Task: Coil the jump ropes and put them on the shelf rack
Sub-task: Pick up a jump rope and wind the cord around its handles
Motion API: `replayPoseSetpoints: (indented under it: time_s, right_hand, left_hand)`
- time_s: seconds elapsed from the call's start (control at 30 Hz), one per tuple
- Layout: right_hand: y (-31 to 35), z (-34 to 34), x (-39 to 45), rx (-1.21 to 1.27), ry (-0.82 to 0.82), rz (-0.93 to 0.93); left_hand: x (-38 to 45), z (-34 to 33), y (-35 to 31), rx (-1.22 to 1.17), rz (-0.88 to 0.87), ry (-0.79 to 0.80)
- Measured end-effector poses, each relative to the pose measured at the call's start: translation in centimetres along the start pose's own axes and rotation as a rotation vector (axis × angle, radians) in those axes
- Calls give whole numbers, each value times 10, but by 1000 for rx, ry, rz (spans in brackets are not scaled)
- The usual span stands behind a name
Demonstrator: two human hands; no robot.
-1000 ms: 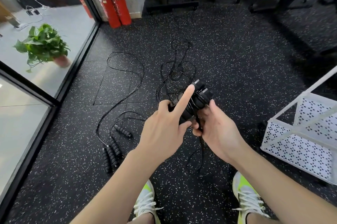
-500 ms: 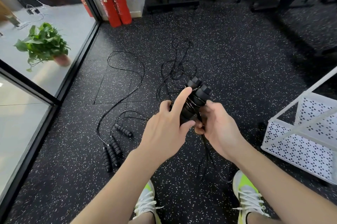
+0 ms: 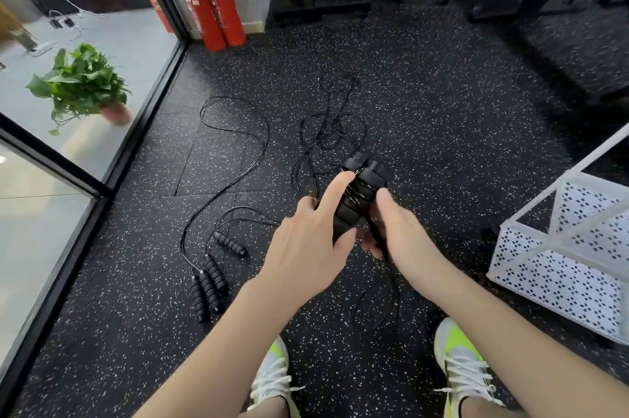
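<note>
A pair of black jump-rope handles (image 3: pixel 357 193) is held together in front of me, with thin black cord wound round them. My left hand (image 3: pixel 306 244) grips the handles from the left, its index finger stretched along them. My right hand (image 3: pixel 398 233) holds them from the right and pinches the cord, which hangs down in loops (image 3: pixel 377 302) towards the floor. More jump ropes (image 3: pixel 235 148) lie loose on the floor to the left, their ribbed black handles (image 3: pixel 209 281) bunched near my left foot. The white perforated shelf rack (image 3: pixel 565 254) stands at the right.
A glass wall with a black frame (image 3: pixel 102 186) runs along the left, a potted plant (image 3: pixel 81 87) behind it. Two red fire extinguishers (image 3: pixel 211 2) stand at the back corner. Black gym equipment bases (image 3: pixel 323 9) line the far wall. My two shoes (image 3: pixel 459 359) are below.
The handles have tipped more upright between my hands. The hanging cord has shifted below my right hand. The ropes on the floor lie as before.
</note>
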State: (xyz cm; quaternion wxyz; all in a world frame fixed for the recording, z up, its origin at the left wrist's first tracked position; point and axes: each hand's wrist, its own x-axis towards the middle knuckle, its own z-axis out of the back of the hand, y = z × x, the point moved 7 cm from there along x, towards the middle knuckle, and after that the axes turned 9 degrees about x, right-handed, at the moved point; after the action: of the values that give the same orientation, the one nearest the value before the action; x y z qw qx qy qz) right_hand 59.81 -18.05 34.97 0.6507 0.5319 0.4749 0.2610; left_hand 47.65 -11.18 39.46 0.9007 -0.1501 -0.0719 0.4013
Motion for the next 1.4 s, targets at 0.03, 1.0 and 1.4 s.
replayPoseSetpoints:
  time_s: [0.03,1.0,1.4]
  right_hand:
    - [2,-2,-4,-189,10,59]
    - [65,4,-31,-1105,319,359]
    - [84,49,-7,-586,275,207]
  left_hand:
    - [0,-1,1,-8,7,0]
    - [-5,-32,-12,249,-173,206]
    - [-24,-34,-30,196,-492,190]
